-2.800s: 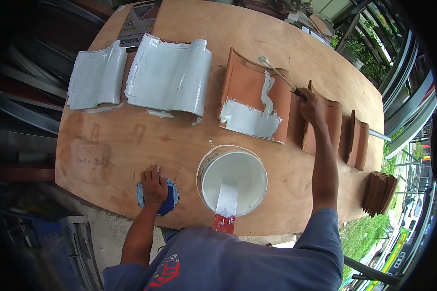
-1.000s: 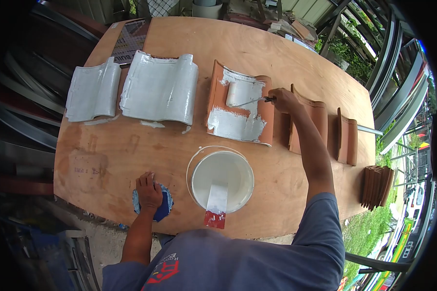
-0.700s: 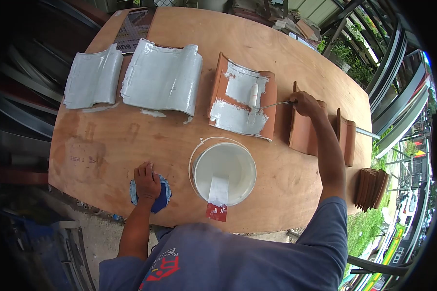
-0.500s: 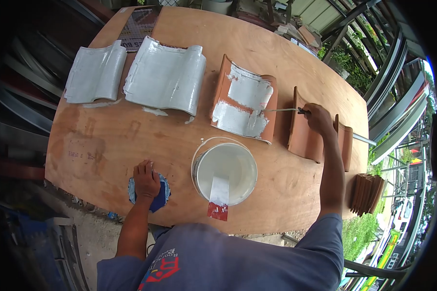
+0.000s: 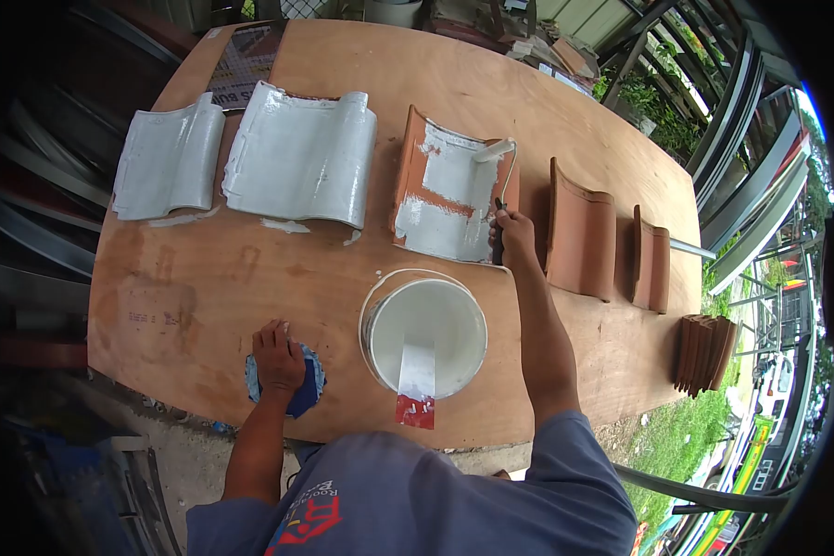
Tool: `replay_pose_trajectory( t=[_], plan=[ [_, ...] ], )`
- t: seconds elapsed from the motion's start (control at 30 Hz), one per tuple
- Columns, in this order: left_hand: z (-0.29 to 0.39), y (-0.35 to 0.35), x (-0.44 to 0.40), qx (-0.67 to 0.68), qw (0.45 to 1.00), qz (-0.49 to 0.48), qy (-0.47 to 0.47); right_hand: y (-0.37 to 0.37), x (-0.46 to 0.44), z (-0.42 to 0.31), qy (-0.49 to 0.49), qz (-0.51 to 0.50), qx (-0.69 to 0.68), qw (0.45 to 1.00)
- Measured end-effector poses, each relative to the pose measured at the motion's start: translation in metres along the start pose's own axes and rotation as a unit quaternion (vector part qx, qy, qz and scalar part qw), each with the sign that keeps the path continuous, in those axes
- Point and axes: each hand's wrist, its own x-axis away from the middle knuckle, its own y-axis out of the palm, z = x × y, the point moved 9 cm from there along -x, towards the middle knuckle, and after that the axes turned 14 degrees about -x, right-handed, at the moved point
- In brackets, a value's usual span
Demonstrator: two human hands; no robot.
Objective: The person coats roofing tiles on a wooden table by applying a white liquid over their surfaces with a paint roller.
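My right hand [image 5: 515,233] is closed round the dark handle of a small paint roller [image 5: 497,149]. Its white sleeve lies against the upper right of a terracotta roof tile [image 5: 415,196] partly coated in white paint, with bare clay along the left edge and in a band across the middle. My left hand [image 5: 279,356] rests over a blue cloth [image 5: 307,393] near the table's front edge, fingers bent; whether it grips the cloth is hidden. Between the hands stands a white paint bucket [image 5: 473,320], a red-and-white flat strip [image 5: 417,385] leaning over its near rim.
Two white-coated tiles [image 5: 308,148] lie at the left of the wooden table [image 5: 278,264]. Two bare clay tiles [image 5: 579,236] lie to the right. A stack of clay tiles [image 5: 704,354] stands by the right edge, and a printed sheet [image 5: 248,60] lies at the back left.
My right hand has moved left, and the roller has swung from sideways to pointing up, its sleeve now at the tile's upper right. My left hand stays on the cloth. The view shifted slightly.
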Motion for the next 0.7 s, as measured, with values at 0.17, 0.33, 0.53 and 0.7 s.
replay_pose_trajectory(
  t=[0.17, 0.33, 0.53, 0.7],
  plan=[
    [-0.003, 0.002, 0.001, 0.002, 1.0, -0.001, -0.002, 0.017, -0.026, -0.013, 0.033, -0.015, -0.05, 0.998],
    [0.0, -0.002, 0.0, 0.01, 1.0, 0.001, -0.003, -0.011, 0.031, 0.017, 0.033, 0.0, -0.004, 0.999],
    [0.0, 0.001, 0.001, 0.003, 1.0, -0.007, -0.005, -0.056, 0.152, 0.074, 0.05, -0.022, -0.057, 0.997],
    [0.001, 0.001, 0.001, 0.005, 1.0, -0.006, -0.005, -0.072, 0.228, 0.067, 0.044, -0.006, -0.034, 0.998]
  ],
)
